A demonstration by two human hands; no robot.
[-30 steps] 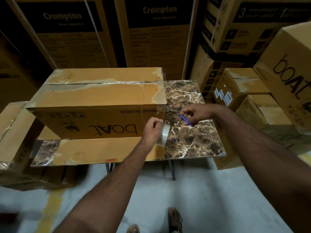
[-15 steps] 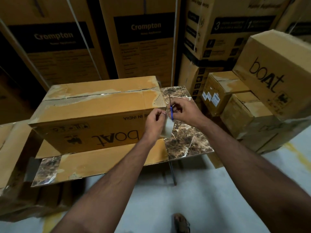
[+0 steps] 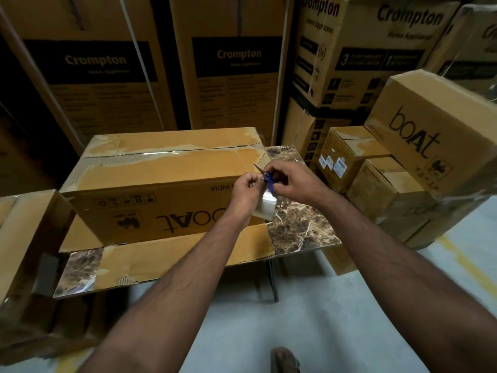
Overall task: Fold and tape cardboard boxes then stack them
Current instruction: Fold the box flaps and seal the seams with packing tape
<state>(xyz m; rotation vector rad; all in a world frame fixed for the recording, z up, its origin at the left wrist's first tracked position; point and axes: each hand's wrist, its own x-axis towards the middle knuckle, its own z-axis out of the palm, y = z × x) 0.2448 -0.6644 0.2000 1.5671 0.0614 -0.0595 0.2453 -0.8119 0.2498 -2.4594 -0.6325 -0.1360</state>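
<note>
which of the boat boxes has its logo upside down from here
The long boat box on the marble table, directly ahead of both hands. Its logo reads inverted, while the boat box at right shows its logo right way up, only tilted.

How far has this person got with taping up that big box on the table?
Done: the boAt box on the marble table is folded shut, clear tape along its top seam. In hand: the left hand holds the tape roll while the right hand works blue-handled scissors at the tape, apparently cutting it. Left: stacking it, perhaps with the boxes on the right.
</note>
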